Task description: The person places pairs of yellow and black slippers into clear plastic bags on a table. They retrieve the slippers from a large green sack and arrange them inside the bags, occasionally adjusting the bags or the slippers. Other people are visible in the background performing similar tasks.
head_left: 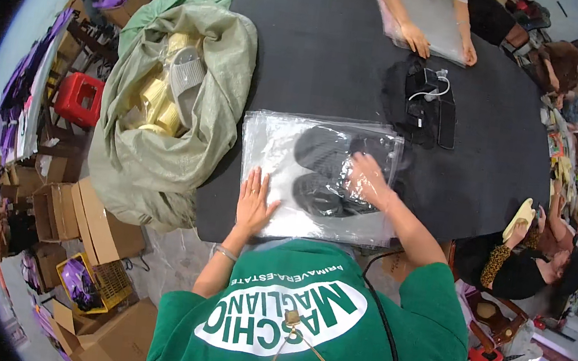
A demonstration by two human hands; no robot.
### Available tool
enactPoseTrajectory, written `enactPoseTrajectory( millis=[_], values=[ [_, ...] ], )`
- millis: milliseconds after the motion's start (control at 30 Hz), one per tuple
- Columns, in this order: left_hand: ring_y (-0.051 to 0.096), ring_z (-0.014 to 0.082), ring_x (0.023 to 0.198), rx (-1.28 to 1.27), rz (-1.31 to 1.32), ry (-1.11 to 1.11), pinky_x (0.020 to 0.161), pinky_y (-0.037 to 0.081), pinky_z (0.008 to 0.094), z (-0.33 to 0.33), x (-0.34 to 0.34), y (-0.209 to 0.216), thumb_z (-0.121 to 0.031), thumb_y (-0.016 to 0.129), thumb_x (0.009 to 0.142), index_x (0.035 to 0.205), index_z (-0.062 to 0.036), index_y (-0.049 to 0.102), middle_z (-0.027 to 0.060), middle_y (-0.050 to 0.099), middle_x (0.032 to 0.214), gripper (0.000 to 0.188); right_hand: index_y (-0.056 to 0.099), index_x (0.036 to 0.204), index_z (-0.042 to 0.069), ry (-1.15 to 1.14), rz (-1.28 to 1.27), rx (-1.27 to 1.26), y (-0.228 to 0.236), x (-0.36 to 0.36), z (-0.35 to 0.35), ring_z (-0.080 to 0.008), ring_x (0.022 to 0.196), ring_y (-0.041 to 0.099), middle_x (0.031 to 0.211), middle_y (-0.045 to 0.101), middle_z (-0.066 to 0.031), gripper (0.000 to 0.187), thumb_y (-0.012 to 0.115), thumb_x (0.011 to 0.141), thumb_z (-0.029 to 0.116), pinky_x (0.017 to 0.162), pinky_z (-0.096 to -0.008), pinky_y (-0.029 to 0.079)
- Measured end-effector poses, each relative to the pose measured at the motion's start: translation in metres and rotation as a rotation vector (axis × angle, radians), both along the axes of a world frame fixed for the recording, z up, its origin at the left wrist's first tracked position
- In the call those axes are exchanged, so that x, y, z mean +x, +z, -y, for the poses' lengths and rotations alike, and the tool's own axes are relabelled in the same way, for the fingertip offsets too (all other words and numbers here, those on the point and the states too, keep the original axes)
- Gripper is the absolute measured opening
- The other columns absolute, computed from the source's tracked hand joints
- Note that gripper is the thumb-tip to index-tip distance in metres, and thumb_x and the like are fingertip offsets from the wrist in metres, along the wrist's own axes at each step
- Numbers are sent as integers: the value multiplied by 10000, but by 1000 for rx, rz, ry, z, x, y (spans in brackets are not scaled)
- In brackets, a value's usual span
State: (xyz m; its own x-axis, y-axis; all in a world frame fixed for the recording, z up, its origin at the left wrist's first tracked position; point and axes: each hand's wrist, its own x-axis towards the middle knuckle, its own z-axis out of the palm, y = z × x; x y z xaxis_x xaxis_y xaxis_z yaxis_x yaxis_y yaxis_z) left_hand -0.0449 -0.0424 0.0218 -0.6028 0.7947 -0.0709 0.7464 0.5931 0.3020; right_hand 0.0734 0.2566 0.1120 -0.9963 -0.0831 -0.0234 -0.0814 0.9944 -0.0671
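Note:
A stack of clear plastic bags (273, 136) lies flat before me on the black table. Two dark slipper-like shapes (316, 194) show at its middle; whether they are inside the top bag or under its film I cannot tell. My left hand (254, 201) rests flat on the near left part of the bags, fingers stretched out. Over the dark shapes, my right hand (369, 180) presses on the shiny film with bent fingers that seem to pinch it. Its fingertips are slightly blurred.
Left of the black table (304, 47) stands a large sack (217, 122) with yellow slippers and a grey one (187, 76). A black device with a white cable (430, 97) lies beyond the bags. Across the table, another person's hands (415, 39) rest on clear sheets. Cardboard boxes (103, 220) stand at left.

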Motion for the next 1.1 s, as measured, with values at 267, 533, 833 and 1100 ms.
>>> enactPoseTrajectory(
  millis=[267, 533, 833, 1100],
  values=[
    [133, 344, 1395, 19, 6, -5, 1111, 159, 456, 0, 3, 2, -579, 530, 810, 1438, -78, 254, 206, 131, 1507, 849, 640, 624, 37, -295, 1, 102, 111, 71, -44, -267, 907, 497, 936, 578, -90, 110, 664, 580, 135, 791, -396, 394],
    [122, 358, 1395, 14, 15, -17, 1109, 153, 474, -2, 8, 15, -615, 556, 776, 1446, -96, 247, 221, 127, 1503, 902, 611, 894, -68, -873, -591, 142, 183, 122, -76, -392, 944, 543, 1033, 571, -201, 210, 640, 707, 24, 825, -403, 428],
    [245, 366, 1352, -47, -4, -120, 1094, 166, 524, -14, 18, 6, -480, 528, 838, 1367, -76, 401, 153, 292, 1465, 677, 629, 624, -42, -765, -399, -502, 150, -5, 53, -365, 654, 587, 648, 581, -221, 275, 720, 606, 216, 625, -421, 468],
    [429, 352, 1223, 135, 102, -118, 1052, 258, 479, -7, 24, -28, -262, 534, 840, 1230, -21, 525, 179, 494, 1300, 459, 628, 888, -97, -498, -139, -590, -41, -41, 110, -399, 986, 558, 1037, 555, -296, 384, 658, 716, 245, 796, -451, 492]
  ],
)
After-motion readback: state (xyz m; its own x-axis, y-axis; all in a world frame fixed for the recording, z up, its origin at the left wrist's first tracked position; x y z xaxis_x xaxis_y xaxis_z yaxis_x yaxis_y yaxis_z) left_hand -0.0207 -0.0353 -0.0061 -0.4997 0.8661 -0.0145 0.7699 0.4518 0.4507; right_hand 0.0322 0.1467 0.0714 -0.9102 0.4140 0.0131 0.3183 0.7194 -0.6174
